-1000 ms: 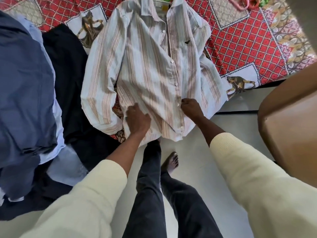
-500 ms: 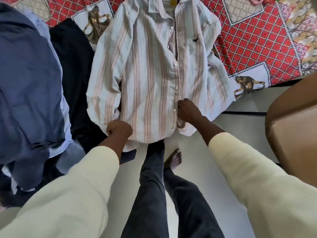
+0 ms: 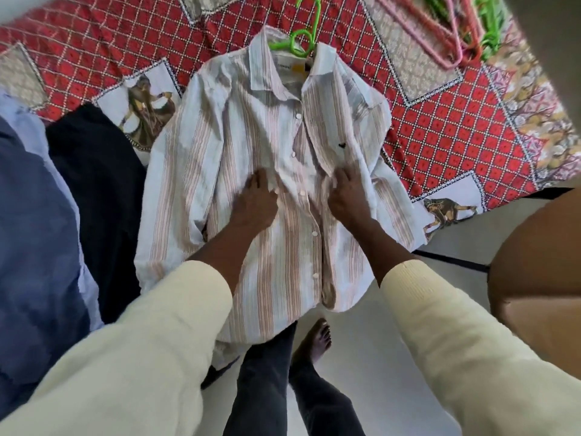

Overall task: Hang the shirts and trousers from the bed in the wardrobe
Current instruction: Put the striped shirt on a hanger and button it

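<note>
I am looking straight down at the bed (image 3: 440, 127), where the striped shirt (image 3: 283, 184) is lying front-up on the red patterned bedspread, with its hem hanging over the bed's edge toward my legs. A green hanger (image 3: 301, 42) is sitting inside the collar, its hook pointing away from me onto the bedspread.

My left hand (image 3: 254, 202) is resting on the shirt's front, left of the button line, fingers pointing up the shirt and lying fairly flat on the cloth; as a grip it is loose and I am not seeing it take hold of any fabric. My right hand (image 3: 349, 196) is lying on the other side of the button line, just below the small dark logo on the chest. Its fingertips are sinking into a fold of the cloth, and I cannot tell whether that grip is pinching the fabric or only pressing on it. The two hands are sitting near each other with the button line between them.

To the left of the striped shirt, a black garment (image 3: 97, 196) and a blue garment (image 3: 34, 231) are lying on the bed. More hangers, pink (image 3: 446, 36) and green, are lying on the bedspread at the far right. A brown rounded object (image 3: 534, 262) is standing on the floor at the right.
</note>
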The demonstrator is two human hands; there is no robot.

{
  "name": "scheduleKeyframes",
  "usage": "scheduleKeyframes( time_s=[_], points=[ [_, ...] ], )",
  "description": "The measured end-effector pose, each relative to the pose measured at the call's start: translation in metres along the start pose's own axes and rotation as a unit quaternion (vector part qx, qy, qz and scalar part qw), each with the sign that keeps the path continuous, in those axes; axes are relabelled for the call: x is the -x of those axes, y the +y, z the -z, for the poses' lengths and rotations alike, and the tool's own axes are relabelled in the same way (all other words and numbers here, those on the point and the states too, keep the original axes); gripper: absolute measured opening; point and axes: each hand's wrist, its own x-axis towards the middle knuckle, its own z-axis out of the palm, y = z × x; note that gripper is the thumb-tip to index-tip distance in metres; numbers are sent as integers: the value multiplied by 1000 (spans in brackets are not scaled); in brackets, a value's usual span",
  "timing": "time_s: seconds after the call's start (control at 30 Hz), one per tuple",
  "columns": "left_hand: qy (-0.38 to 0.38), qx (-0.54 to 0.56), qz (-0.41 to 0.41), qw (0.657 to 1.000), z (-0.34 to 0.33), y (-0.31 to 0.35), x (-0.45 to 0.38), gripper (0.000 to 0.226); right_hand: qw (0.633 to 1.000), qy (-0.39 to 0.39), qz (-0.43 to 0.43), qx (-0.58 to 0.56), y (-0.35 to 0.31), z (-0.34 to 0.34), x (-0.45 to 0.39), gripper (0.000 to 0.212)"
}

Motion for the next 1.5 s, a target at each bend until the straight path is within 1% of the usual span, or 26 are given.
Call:
scheduleKeyframes(
  time_s=[0.03, 0.1, 0.17, 0.2, 0.3, 0.37, 0.4, 0.43, 0.47, 0.5, 0.57, 0.6, 0.67, 0.7, 0.73, 0.8, 0.83, 0.87, 0.93, 0.97, 1.03, 1.1, 1.2, 1.37, 1.43, 1.5],
  points=[
    [23, -7, 10, 1000, 5, -5, -5, 60, 999, 23, -32, -18, 3, 2, -8, 41],
    [67, -26, 3, 997, 24, -2, -18, 45, 994, 23, -103, -32, -7, 9, -24, 35],
    [107, -13, -18, 994, 50, 9, -42, 27, 986, 12, -165, -25, -25, 15, -40, 31],
    [126, 6, -29, 992, 65, 13, -56, 23, 983, 27, -179, -24, -35, 18, -50, 29],
    [235, 8, -88, 968, 99, 23, -105, 30, 985, 92, -134, -57, -56, 20, -90, 20],
    [299, 87, -30, 950, 116, 28, -133, 28, 979, 119, -122, -108, -70, 20, -116, 19],
    [299, 183, 42, 936, 123, 31, -145, 31, 972, 135, -127, -143, -74, 18, -129, 19],
    [266, 298, 127, 908, 127, 33, -159, 37, 963, 152, -136, -176, -77, 14, -139, 21],
    [211, 413, 204, 862, 130, 34, -168, 45, 953, 168, -154, -200, -81, 11, -148, 24],
    [163, 489, 248, 820, 130, 35, -173, 55, 944, 185, -171, -214, -85, 9, -156, 28],
    [87, 509, 265, 814, 124, 36, -178, 69, 930, 206, -209, -220, -93, 9, -171, 38],
    [54, 516, 265, 813, 119, 38, -181, 63, 926, 206, -222, -225, -98, 10, -179, 42],
    [-1, 563, 264, 783, 113, 45, -179, 37, 923, 211, -217, -237, -103, 8, -191, 41],
    [14, 578, 251, 777, 111, 48, -181, 25, 921, 223, -206, -242, -103, 5, -198, 36],
    [57, 579, 216, 784, 109, 51, -183, 19, 919, 236, -198, -247, -102, 5, -202, 32],
    [141, 536, 113, 825, 106, 56, -186, 14, 899, 260, -202, -289, -96, 3, -202, 20],
    [146, 515, 63, 842, 107, 61, -185, 7, 887, 263, -206, -319, -93, 2, -199, 10],
    [130, 498, 25, 857, 108, 68, -185, 8, 879, 266, -209, -337, -91, 5, -195, 8],
    [86, 473, -23, 876, 106, 78, -190, 29, 877, 265, -176, -361, -83, 4, -191, 9],
    [76, 456, -28, 886, 104, 80, -195, 37, 879, 263, -154, -366, -79, 1, -191, 7],
    [85, 425, -13, 901, 100, 82, -205, 39, 889, 253, -134, -357, -75, -2, -196, 9],
    [90, 455, 32, 886, 96, 80, -216, 34, 889, 234, -138, -369, -75, 0, -202, 8],
    [97, 516, 78, 848, 95, 84, -227, 17, 867, 199, -163, -427, -75, 4, -208, 12],
    [126, 517, 100, 840, 97, 91, -230, 7, 838, 126, -194, -494, -68, 5, -224, 10],
    [109, 544, 99, 826, 99, 89, -225, 5, 826, 95, -206, -517, -65, 10, -226, 10],
    [94, 575, 94, 807, 98, 85, -221, 6, 832, 65, -220, -506, -61, 13, -226, 10]
  ],
)
